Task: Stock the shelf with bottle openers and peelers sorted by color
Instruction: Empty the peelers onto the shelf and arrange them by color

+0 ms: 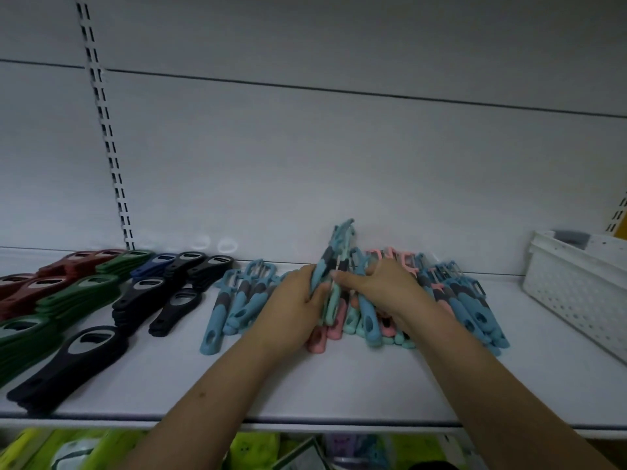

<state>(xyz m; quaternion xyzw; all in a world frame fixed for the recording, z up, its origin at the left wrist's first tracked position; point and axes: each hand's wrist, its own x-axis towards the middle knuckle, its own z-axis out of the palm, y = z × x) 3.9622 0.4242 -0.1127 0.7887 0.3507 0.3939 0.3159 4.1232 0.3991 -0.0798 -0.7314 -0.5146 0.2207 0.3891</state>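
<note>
Both arms extended forward, hands close together.
Left hand (294, 301): fingers curled around a raised bundle, thumb side up. Right hand (380, 286): palm down, fingers spread and bent, thumb reaching toward the left hand.

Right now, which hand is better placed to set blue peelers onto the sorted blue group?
Probably the left hand: it already holds a bundle of blue peelers and sits beside the blue group. The right hand rests on the mixed pile.
</note>
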